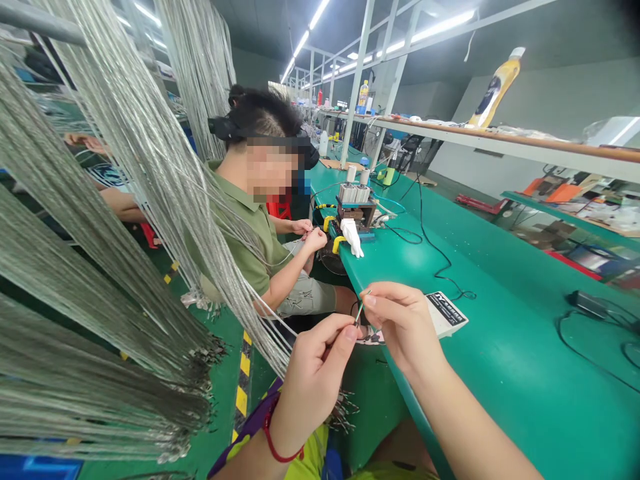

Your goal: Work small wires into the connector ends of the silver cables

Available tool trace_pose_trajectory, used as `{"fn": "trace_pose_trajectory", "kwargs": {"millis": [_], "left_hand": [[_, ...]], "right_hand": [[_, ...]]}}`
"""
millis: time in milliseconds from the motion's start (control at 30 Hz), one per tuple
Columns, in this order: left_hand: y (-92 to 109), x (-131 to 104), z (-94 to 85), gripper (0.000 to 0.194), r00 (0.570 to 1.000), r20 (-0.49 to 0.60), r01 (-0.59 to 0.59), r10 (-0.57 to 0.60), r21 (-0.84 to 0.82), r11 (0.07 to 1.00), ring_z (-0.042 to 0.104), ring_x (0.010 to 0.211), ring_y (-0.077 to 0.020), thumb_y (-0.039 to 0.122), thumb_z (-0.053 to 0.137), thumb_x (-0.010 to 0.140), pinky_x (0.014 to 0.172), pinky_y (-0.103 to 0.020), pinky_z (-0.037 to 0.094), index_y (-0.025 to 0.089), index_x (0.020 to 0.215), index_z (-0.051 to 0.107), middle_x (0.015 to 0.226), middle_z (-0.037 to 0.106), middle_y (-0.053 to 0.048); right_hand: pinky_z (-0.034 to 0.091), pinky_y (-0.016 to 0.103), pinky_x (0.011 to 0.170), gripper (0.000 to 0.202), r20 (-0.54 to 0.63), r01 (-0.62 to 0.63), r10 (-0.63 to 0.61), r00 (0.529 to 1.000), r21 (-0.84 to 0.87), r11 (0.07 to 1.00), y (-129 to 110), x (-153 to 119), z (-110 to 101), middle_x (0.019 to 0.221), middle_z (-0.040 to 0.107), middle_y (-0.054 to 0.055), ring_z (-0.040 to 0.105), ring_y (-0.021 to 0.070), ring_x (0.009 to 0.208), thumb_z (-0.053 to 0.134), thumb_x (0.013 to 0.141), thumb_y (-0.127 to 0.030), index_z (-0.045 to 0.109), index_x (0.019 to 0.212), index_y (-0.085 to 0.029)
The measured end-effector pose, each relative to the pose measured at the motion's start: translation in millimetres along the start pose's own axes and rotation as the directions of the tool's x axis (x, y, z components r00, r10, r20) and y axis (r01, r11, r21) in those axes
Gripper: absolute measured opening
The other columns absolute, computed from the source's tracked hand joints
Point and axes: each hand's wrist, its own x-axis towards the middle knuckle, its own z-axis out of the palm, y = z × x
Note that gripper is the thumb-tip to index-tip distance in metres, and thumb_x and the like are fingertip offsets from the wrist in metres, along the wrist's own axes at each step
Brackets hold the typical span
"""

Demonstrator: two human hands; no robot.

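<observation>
My left hand, with a red cord on its wrist, is closed in a pinch at the dark end of a thin cable. From that end a short, thin wire with a pale, greenish look runs up to my right hand. The right thumb and forefinger are pressed together on the wire's upper end. Both hands are in the air by the near edge of the green table. Close behind the left hand hang long silvery braided cables; whether the held one belongs to them is hidden.
A co-worker in a green shirt sits ahead, hands together. A small press-like machine with a white glove stands at the table edge. A white box, a black adapter and cords lie on the table. Thick cable bundles hang left.
</observation>
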Motion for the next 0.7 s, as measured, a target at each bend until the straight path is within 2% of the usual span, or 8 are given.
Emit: {"fn": "trace_pose_trajectory", "kwargs": {"millis": [133,233,400,500,700], "left_hand": [[-0.8,-1.7,1.2,0.035,1.000,-0.001,-0.015,0.015,-0.010,1.000,0.041,0.060,-0.0120,0.047,0.057,0.109,0.053,-0.023,0.030,0.020,0.096,0.074,0.073,0.059,0.001],[-3.1,-4.1,2.0,0.034,0.999,-0.025,-0.040,0.040,-0.014,0.999,0.044,0.060,-0.0125,0.046,0.058,0.109,0.053,-0.023,0.032,0.020,0.095,0.075,0.073,0.061,0.001],[-5.4,-5.7,1.3,0.029,0.992,-0.106,-0.069,0.065,-0.038,0.997,0.053,0.065,-0.0137,0.043,0.059,0.109,0.059,-0.022,0.041,0.022,0.103,0.078,0.076,0.066,0.001],[-3.0,-5.5,-0.9,0.029,0.989,-0.127,-0.087,0.078,-0.063,0.994,0.057,0.069,-0.0139,0.043,0.060,0.109,0.064,-0.021,0.045,0.022,0.107,0.079,0.082,0.071,0.000],[6.4,-9.4,-4.1,0.033,0.996,-0.079,-0.045,0.035,-0.121,0.992,0.061,0.075,-0.0153,0.046,0.060,0.108,0.066,-0.022,0.047,0.020,0.111,0.080,0.083,0.071,-0.001]], "right_hand": [[0.032,0.025,0.047,0.011,0.045,-0.022,0.022,0.999,0.000,1.000,-3.2,2.2,-3.2,0.064,0.069,0.002,0.046,0.0077,0.047,0.093,0.063,-0.024,0.084,0.069,-0.020],[0.034,0.024,0.049,0.010,0.164,0.000,0.015,0.986,-0.088,0.996,-6.9,0.3,-7.8,0.063,0.067,-0.001,0.047,0.0084,0.050,0.092,0.073,-0.028,0.085,0.078,-0.022],[0.048,0.027,0.063,0.011,0.344,0.083,-0.020,0.939,-0.171,0.982,-3.8,-8.4,-6.0,0.084,0.073,0.002,0.062,0.0140,0.069,0.091,0.082,-0.028,0.081,0.085,-0.024],[0.045,0.026,0.062,0.010,0.375,0.073,-0.012,0.927,-0.150,0.986,1.6,-11.8,-0.2,0.083,0.070,0.001,0.058,0.0131,0.070,0.090,0.084,-0.029,0.081,0.086,-0.024],[0.039,0.028,0.060,0.012,0.381,0.091,-0.060,0.923,-0.065,0.994,9.2,-16.8,10.3,0.081,0.063,0.001,0.049,0.0135,0.066,0.089,0.084,-0.031,0.081,0.081,-0.023]]}}
